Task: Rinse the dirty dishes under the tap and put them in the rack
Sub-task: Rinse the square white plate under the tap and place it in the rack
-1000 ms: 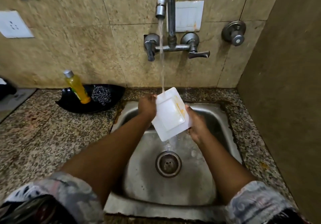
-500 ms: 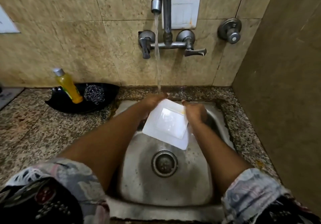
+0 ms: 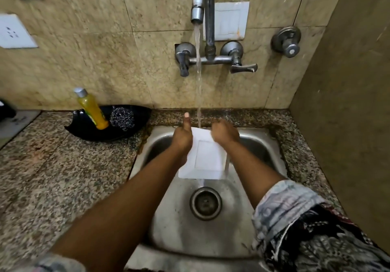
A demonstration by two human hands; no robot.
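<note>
now the white square plate (image 3: 205,160) has tipped flatter, underside up, directly under the tap (image 3: 200,8); left hand (image 3: 182,137) and right hand (image 3: 224,133) clasp its far edge, so rinsing continues, racking waits.

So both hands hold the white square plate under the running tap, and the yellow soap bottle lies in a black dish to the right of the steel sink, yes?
Not quite: the head view shows the black dish with the yellow soap bottle left of the steel sink. Left hand and right hand do hold the white square plate under the running tap.
</note>
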